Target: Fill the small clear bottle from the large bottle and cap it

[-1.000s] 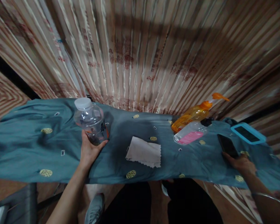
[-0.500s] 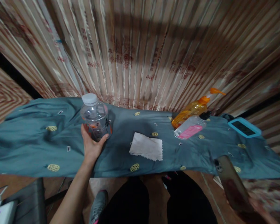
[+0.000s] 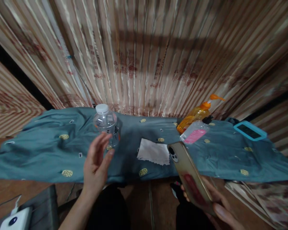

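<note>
My left hand (image 3: 97,163) is raised with its fingers apart, just in front of a clear plastic bottle (image 3: 106,122) with a white cap, and holds nothing. The bottle stands upright on the teal cloth. In my right hand (image 3: 217,198) is a phone (image 3: 190,175), its back with the camera lenses turned up and a reddish patch on it. The phone's upper end is beside a white cloth (image 3: 154,152) with a zigzag edge, which lies flat on the teal cover.
Right of the white cloth stand an orange pump bottle (image 3: 193,117) and a clear bottle with a pink label (image 3: 195,135). A blue-framed device (image 3: 250,131) lies farther right. A white charger-like box (image 3: 16,219) sits at lower left. A pleated curtain (image 3: 134,64) hangs behind.
My left hand has let go of the clear bottle and drawn back towards me. My right hand has brought the phone up and left, close to the white cloth.
</note>
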`<state>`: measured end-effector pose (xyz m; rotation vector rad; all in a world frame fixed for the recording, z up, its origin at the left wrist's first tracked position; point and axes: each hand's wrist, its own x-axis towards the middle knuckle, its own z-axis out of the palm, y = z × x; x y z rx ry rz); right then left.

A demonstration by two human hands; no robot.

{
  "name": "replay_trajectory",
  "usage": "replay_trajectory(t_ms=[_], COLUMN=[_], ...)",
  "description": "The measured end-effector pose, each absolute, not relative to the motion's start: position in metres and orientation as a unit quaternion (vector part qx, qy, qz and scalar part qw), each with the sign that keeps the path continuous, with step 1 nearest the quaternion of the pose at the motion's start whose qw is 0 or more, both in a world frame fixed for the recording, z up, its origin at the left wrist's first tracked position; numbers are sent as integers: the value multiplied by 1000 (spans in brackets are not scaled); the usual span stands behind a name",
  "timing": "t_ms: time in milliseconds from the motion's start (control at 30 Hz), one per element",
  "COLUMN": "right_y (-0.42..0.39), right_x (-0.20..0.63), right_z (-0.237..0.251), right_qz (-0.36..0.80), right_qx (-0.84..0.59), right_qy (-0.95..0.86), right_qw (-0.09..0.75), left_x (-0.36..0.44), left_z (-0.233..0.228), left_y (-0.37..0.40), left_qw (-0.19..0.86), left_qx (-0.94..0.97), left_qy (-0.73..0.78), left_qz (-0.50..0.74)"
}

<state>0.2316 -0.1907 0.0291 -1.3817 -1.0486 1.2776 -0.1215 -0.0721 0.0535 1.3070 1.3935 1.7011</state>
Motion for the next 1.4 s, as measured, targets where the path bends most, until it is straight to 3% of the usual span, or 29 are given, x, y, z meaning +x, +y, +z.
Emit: replay_trajectory(t_ms=[167, 300, 467, 567, 833, 1067, 1400], right_y=[-119, -89, -83, -80, -45, -37, -55], right_x=[184, 157, 130, 123, 134, 137, 141], right_z=[50, 41, 25, 22, 29, 5, 8], right_qz=[586, 488, 278, 251, 448, 667, 686], right_qx=[-461, -511, -622, -628, -563, -466, -438], right_qy=[-431, -472, -564, -592, -509, -368, -315], right_qw=[508, 527, 467, 438, 473, 451, 489], left_x=[-49, -4, 5, -2, -14, -9, -2], left_z=[53, 46, 50, 43, 41, 42, 23], left_y=[-75, -64, -49, -36, -6, 5, 1], left_qw=[549, 668, 710, 722, 736, 764, 751], left_qx=[456, 369, 313, 263, 148, 154, 224], left_qy=[433, 370, 282, 294, 372, 390, 395], left_qz=[551, 530, 564, 569, 546, 490, 479])
